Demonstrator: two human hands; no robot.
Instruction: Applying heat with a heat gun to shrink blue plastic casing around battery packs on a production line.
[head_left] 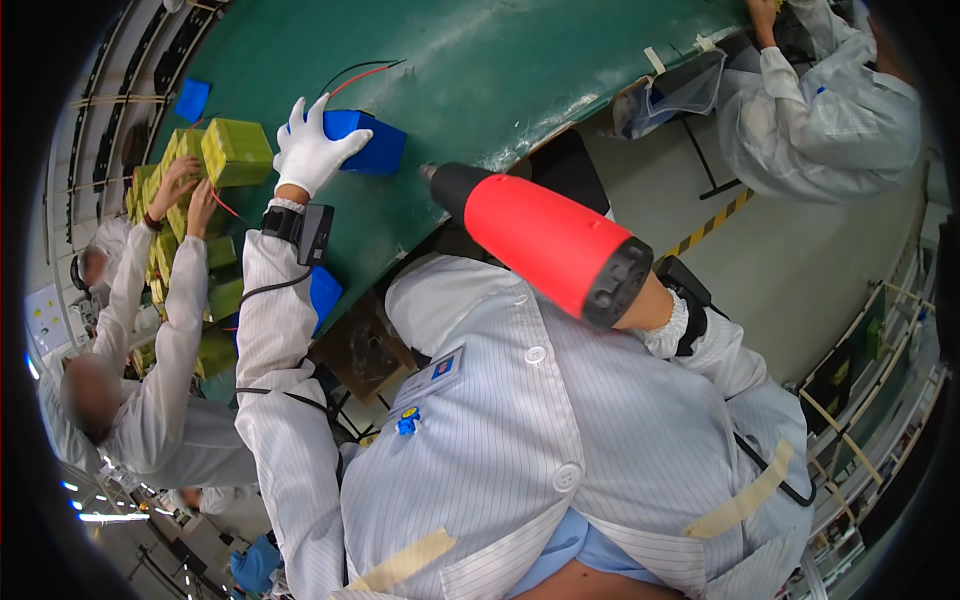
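My left hand [312,150], in a white glove, is open with its fingers spread. It rests against a blue wrapped block [372,145], with the thumb stretched over the block's top. A black and a red wire [358,80] run from behind the block across the green bench. My right hand [648,306] is mostly hidden behind a red and black heat gun [545,240], which it holds in front of my chest. The gun's nozzle points toward the blue block and stays apart from it. The fingers on the gun's handle are out of sight.
Yellow-green wrapped blocks [236,152] are stacked left of my left hand, where a co-worker's hands [180,190] touch them. Another blue block [325,297] lies beside my left forearm. A blue piece [192,101] lies at the far left. Another person [815,120] is at the upper right.
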